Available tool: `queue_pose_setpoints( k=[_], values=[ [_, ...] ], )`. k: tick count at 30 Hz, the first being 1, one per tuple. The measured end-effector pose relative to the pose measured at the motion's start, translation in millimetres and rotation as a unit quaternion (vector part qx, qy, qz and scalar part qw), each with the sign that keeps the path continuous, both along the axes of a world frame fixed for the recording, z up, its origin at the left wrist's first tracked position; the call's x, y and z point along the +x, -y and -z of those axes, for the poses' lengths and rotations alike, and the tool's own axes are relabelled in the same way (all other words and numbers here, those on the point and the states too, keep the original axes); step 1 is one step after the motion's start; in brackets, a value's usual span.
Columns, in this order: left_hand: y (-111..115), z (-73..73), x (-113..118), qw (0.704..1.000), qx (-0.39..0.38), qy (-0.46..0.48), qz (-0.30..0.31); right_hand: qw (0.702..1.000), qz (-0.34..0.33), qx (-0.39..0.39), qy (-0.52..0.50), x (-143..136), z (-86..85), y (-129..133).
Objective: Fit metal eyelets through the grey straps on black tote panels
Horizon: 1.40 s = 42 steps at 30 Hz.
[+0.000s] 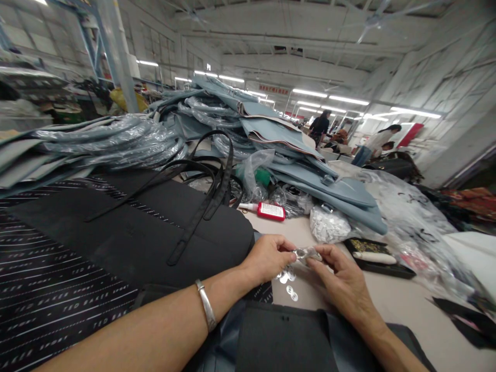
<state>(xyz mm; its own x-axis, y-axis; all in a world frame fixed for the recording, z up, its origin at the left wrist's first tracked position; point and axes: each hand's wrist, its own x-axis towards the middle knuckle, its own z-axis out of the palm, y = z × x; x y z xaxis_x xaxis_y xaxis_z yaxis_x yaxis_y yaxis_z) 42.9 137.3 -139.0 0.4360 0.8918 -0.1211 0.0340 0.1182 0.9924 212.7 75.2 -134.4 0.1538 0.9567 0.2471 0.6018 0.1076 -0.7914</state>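
Observation:
Pinched between the fingertips of both hands is a small shiny metal piece (304,253), partly covered by the fingers; its exact kind is unclear. My left hand (268,258) closes on its left end, and my right hand (343,276) grips the right end. Just below the fingers, several small silvery discs (292,293) with holes lie loose on the pale table (306,295). Nearest to me is a dark bag piece (287,336) with two tiny slots near its upper edge, lying below both hands.
At left lie black bag panels (127,227) with straps (194,219) and printed lining (50,289). Beyond my hands are a red bottle (271,211), a plastic bag of white pieces (328,226) and a black tray (382,261). Blue-grey panels (279,132) pile up behind. People stand farther back.

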Motion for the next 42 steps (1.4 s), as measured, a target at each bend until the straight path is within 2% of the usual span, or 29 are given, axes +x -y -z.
queue_pose_setpoints(
  k=[2, 7, 9, 13, 17, 25, 28, 34, 42],
  values=[
    [0.3, -1.2, 0.1, 1.0, -0.008, -0.009, -0.012, 1.0, 0.001, -0.001, 0.012, -0.3, -0.4, 0.3],
    [-0.9, -0.6, 1.7, 0.997, -0.003, -0.06, -0.044, 0.99, 0.047, 0.07, 0.109, 8.3, -4.3, 1.2],
    [-1.3, 1.3, 2.5, 0.996, 0.012, -0.08, -0.041, 0.991, 0.06, 0.066, 0.101, 16.0, -4.2, 0.2],
    [-0.6, 4.5, 1.5, 0.993, 0.052, -0.107, -0.015, 0.999, 0.037, 0.003, 0.008, 27.5, 1.1, -2.7],
    [1.0, 3.9, -2.2, 0.992, 0.078, -0.103, 0.007, 0.998, 0.019, -0.013, -0.061, 24.7, 4.4, -4.4],
    [1.4, -0.4, -2.4, 0.988, 0.09, -0.124, -0.013, 1.0, -0.003, 0.011, 0.023, 8.9, -0.1, -1.0],
    [0.8, -2.1, -2.4, 0.986, 0.093, -0.137, -0.023, 0.999, 0.021, 0.018, 0.039, 11.5, -1.7, -1.2],
    [1.4, -2.3, -2.1, 0.984, 0.102, -0.145, -0.034, 0.993, 0.058, -0.025, -0.098, 18.9, -4.5, -6.4],
    [3.7, 3.6, -2.7, 0.989, 0.118, -0.092, 0.005, 0.971, 0.109, -0.054, -0.205, 13.8, 0.5, -19.6]
  ],
)
